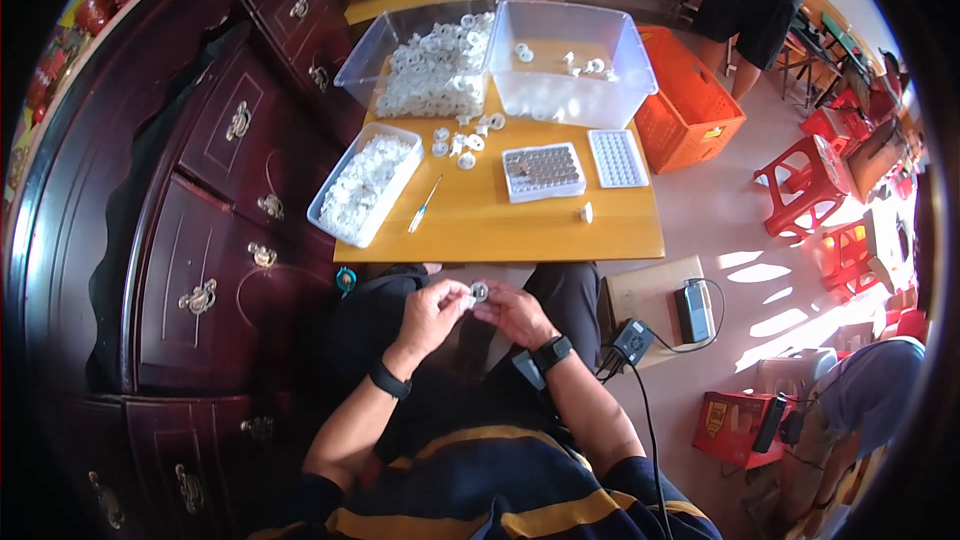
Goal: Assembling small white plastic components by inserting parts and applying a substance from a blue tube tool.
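Note:
In front of my lap, just off the table's near edge, both hands meet on a small round white plastic part with a grey centre [480, 292]. The fingers of my left hand [432, 315] pinch it from one side; those of my right hand [517, 314] close on its other side. Fingertips hide some of it. On the yellow table [500, 240] lies a screwdriver [424, 206] with a thin shaft. Beside it stands a shallow tray of small white pieces [365, 188]. A white holder with rows of grey metal pieces [543, 171] sits to the right.
Two clear bins stand at the back: the left bin [365, 52] heaped with white parts, the right bin [570, 105] holding a few. Loose parts [468, 143], a white grid tray [619, 158] and an orange crate [690, 105] are nearby. A dark cabinet [220, 200] borders the left. Other people are rightward.

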